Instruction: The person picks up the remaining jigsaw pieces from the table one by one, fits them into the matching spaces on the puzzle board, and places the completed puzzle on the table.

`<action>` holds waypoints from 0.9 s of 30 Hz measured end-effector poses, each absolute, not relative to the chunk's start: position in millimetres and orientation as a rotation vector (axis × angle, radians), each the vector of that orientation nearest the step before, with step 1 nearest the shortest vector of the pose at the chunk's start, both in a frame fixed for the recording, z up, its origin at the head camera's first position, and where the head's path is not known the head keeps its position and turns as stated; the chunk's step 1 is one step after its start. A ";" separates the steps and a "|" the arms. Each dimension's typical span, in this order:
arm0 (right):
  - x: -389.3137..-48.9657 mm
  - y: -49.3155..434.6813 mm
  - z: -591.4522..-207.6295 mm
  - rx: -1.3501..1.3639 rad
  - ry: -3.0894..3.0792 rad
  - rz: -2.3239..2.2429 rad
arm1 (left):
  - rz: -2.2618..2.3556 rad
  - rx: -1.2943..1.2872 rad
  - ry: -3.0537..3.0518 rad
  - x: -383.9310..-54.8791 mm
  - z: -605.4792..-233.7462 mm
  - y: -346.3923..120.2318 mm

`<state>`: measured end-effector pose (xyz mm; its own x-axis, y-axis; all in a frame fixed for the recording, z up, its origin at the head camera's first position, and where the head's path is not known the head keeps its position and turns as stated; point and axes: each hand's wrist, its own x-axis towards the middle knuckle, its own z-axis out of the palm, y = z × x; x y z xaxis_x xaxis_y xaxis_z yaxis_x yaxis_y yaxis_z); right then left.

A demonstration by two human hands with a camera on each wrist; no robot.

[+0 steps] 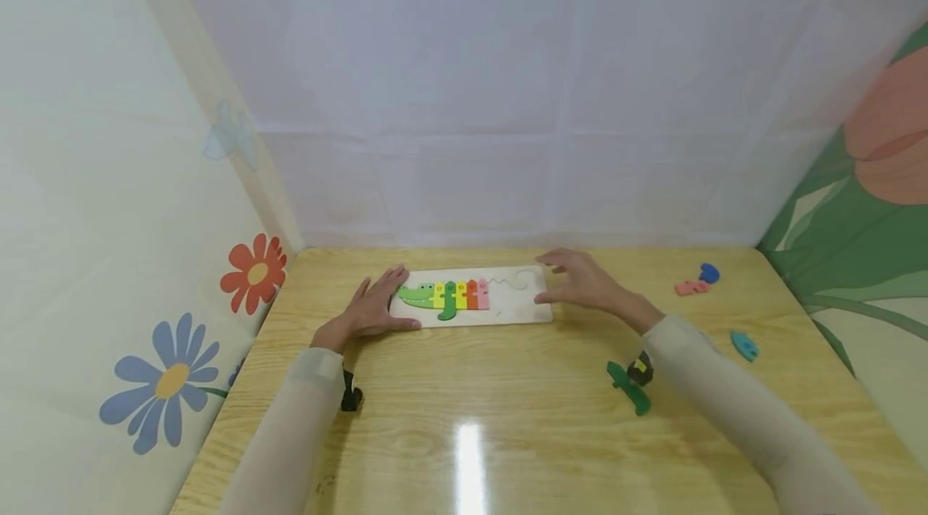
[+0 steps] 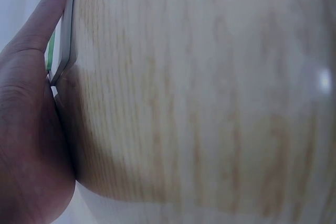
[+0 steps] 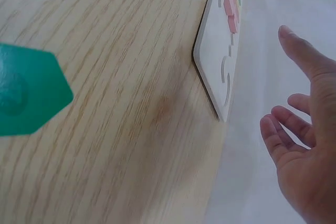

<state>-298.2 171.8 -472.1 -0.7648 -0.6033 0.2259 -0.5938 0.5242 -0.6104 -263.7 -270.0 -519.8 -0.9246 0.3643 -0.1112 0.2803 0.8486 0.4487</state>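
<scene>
A pale wooden puzzle board (image 1: 516, 307) lies near the back of the table, carrying a crocodile made of a green head (image 1: 415, 296) and green, yellow, red and pink body pieces. Its right part is bare, with an outlined tail. My left hand (image 1: 370, 312) spans the board's left end, the thumb straight along the near edge and the fingers by the far corner. In the left wrist view the thumb (image 2: 39, 22) lies against the board's side. My right hand (image 1: 580, 281) is at the board's right end, holding nothing, its fingers (image 3: 291, 124) spread apart from the thumb.
To the right lie a pink piece (image 1: 691, 288), a dark blue piece (image 1: 710, 272) and a light blue piece (image 1: 744, 346). A green piece (image 1: 629, 388) lies below my right forearm, beside a dark wrist device (image 1: 641, 369). A white cloth wall (image 1: 449, 193) stands behind the table.
</scene>
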 end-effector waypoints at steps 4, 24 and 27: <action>-296.1 177.6 -470.8 -1.026 2.740 -1.086 | 0.650 0.496 2.827 -262.9 -518.0 -269.3; -288.0 209.2 -466.8 -0.912 2.779 -1.084 | 0.651 0.495 2.830 -264.5 -521.1 -271.1; -286.6 214.1 -466.5 -0.926 2.790 -1.086 | 0.665 0.506 2.833 -264.0 -521.5 -271.6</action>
